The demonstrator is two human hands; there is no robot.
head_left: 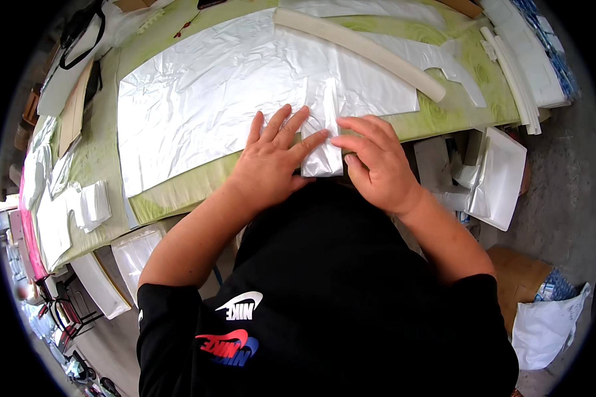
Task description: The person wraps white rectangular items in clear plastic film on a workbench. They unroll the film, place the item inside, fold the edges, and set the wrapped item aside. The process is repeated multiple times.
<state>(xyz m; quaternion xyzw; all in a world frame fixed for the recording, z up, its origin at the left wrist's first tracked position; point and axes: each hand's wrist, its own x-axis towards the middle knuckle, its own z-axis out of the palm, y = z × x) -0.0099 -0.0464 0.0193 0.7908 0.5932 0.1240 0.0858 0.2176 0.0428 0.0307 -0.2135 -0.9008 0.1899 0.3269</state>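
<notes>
A folded white plastic bag (324,159) lies between my hands at the table's near edge, its lower end by my shirt. My left hand (268,155) rests on its left side with fingers spread, the index finger reaching across the folds. On the other side, my right hand (381,162) is half curled, thumb and fingers apart, fingertips at the bag's right edge. Whether they touch it I cannot tell. Beneath is a wide, wrinkled sheet of white plastic (185,106) spread over the table.
A long cream tube (361,49) lies across the sheet's far right. The table has a green cover (179,198). Stacked folded white bags (93,204) lie at the left. White bins (500,178) stand below the right edge, with a cardboard box (516,274) on the floor.
</notes>
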